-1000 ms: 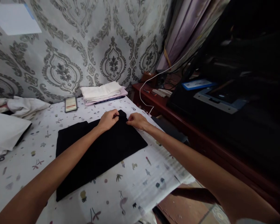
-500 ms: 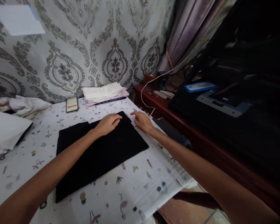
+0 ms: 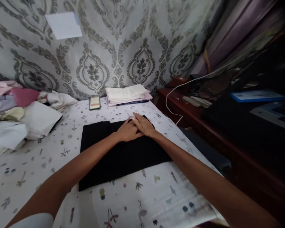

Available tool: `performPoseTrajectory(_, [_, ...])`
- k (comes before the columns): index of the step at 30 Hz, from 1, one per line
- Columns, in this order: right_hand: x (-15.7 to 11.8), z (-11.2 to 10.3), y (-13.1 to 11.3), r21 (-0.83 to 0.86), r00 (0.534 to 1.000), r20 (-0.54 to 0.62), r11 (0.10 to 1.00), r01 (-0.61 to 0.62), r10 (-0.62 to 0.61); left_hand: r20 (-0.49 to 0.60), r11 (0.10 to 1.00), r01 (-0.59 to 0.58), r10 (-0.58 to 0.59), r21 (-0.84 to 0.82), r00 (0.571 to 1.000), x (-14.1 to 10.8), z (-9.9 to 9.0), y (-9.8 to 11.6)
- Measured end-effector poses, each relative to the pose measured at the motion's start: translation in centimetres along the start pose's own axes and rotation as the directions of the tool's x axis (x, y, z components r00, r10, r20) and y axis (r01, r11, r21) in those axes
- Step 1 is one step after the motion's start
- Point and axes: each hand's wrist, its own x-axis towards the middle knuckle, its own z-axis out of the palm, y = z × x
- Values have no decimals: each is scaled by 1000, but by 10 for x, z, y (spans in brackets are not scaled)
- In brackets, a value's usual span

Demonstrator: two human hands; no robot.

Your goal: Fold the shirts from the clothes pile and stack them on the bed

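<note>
Wall: gray and white damask pattern (image 3: 118,50), filling the upper part of the frame from the left edge to upper right.
Sheet: white with small printed figures (image 3: 123,205), spread across the left, center and bottom of the frame.
Furniture: dark red wood (image 3: 192,115), running from right of center toward the lower right.
Black cloth: folded flat (image 3: 125,161) on the sheet in the center of the frame, its long near edge slanting up toward the right; the 2 hands lie over its far right part.
Curtain: purple (image 3: 242,34), upper right of the frame.
Clothes heap: white, pink and lilac pieces (image 3: 41,118), rumpled, at the left edge of the frame.
Folded stack: white and pink layers over a dark one (image 3: 125,93), just above center, close to the wall.
Paper: white with a blue strip on its right edge (image 3: 64,26), upper left, on the wall.
Left hand: flat, palm down on the black cloth (image 3: 127,131), fingers stretched out, gripping nothing.
Right hand: flat and stretched out (image 3: 143,124), gripping nothing, its fingers overlapping those of the left hand.
Card: pale with a dark border (image 3: 95,103), left of the folded stack; its print is blurred.
</note>
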Motion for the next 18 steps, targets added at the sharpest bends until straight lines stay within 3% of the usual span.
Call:
performPoseTrajectory(3, [-1,-5,4,45,998,-36,998,48,-46,23,994,-39,41,-98,999,-19,-27,-9])
performPoseTrajectory(5, [-2,-9,2,52,995,-78,996,67,-63,-17,989,-12,9,-148,1000,-43,-51,-24])
performPoseTrajectory(7, [-4,-10,-6,20,988,-133,996,86,-82,-113,988,119,-130,-100,985,-69,-74,-45])
performPoseTrajectory(10, [-9,-1,-33,4,983,-142,992,123,-121,-181,936,347,-352,-59,918,-100,-92,-77])
performPoseTrajectory(12, [-18,11,-58,84,995,-17,992,97,-96,-212,901,432,-432,-50,877,-109,-90,-91])
performPoseTrajectory(14, [-32,25,-83,147,989,128,987,57,-76,-235,889,457,-448,-19,863,-111,-78,-94])
performPoseTrajectory(18, [-70,48,-114,-27,963,121,968,248,-243,-82,891,443,-437,100,896,-105,-49,-80])
